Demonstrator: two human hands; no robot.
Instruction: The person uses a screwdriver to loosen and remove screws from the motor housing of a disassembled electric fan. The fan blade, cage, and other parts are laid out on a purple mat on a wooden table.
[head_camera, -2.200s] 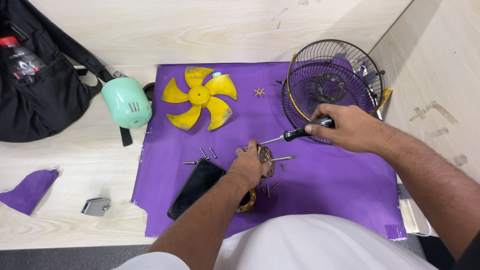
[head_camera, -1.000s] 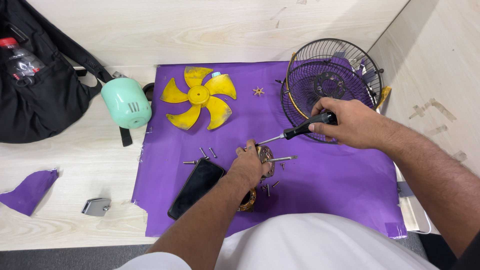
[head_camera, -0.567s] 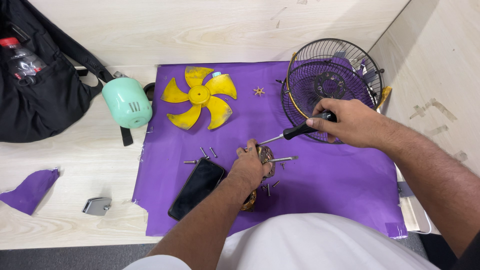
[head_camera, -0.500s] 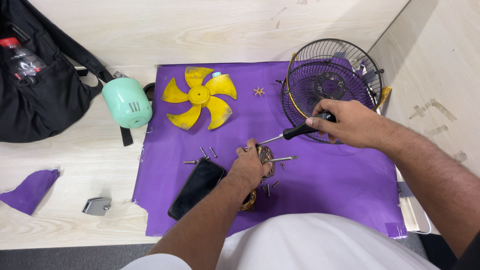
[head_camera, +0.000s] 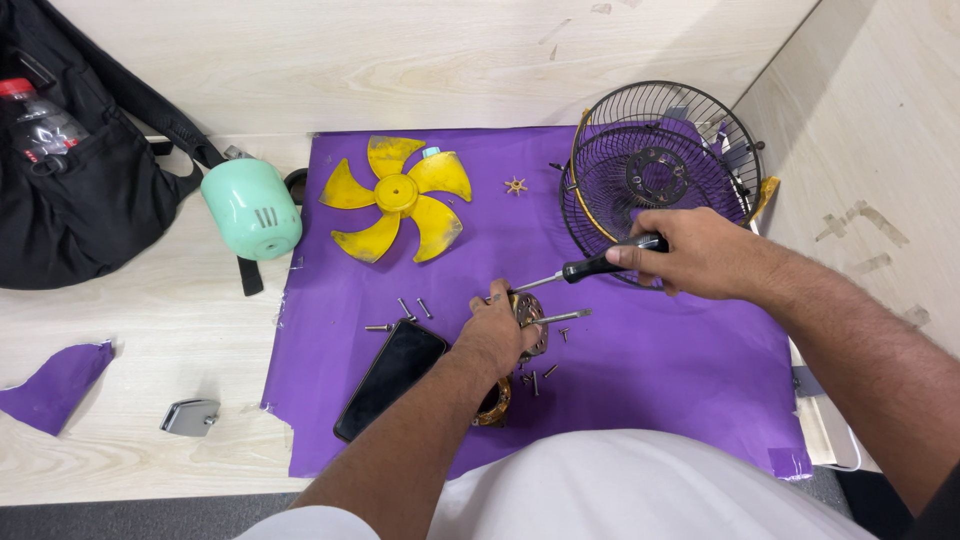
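Head view, looking down at a purple mat (head_camera: 650, 390) spread on a pale wooden floor (head_camera: 150, 330). Right hand (head_camera: 695, 252) — fingers wrapped tight around the black handle of a screwdriver (head_camera: 580, 272), whose metal shaft slants down and to the left so that the tip meets the fan motor (head_camera: 528, 325) near mid-mat. Left hand (head_camera: 495, 335) — laid over the motor and closed on it, pressing it onto the mat; only the plate with its holes and a slim shaft pointing right show past the fingers, with coppery windings visible below the wrist. Loose screws (head_camera: 405, 312) lie scattered on the mat just left of and below the motor. A black smartphone (head_camera: 390, 378) rests screen-up beside the left forearm, tilted diagonally. Farther out, at the upper right edge of the mat, a black wire fan guard (head_camera: 600, 215) lies just behind the right hand, its round hub at centre. A yellow five-blade fan propeller (head_camera: 397, 195) lies flat at the upper left of the mat, with a small tan star-shaped part (head_camera: 515, 185) between it and the guard. Off the mat to the left are a mint-green motor cover (head_camera: 252, 208), a black backpack (head_camera: 80, 190) with a bottle in its pocket, a torn purple scrap (head_camera: 55, 385) and a small grey clip (head_camera: 190, 416).
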